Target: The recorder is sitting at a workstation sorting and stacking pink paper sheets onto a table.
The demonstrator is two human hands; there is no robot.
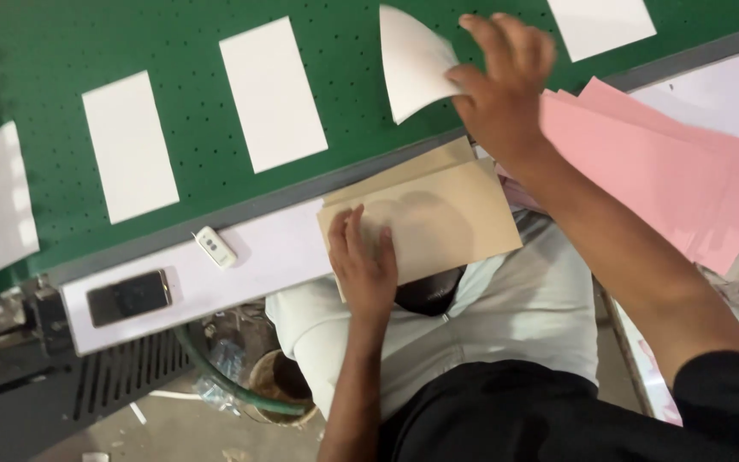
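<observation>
While the white sheet (412, 64) curls, I see my right hand (502, 85) pinching its right edge. My left hand (363, 261) presses flat, fingers together, on the tan stack (446, 214).

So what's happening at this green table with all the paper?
A person's right hand holds a curling white sheet over a green perforated table, where other white sheets lie in a row. The left hand rests flat on a tan paper stack. Pink sheets fan out alongside.
</observation>
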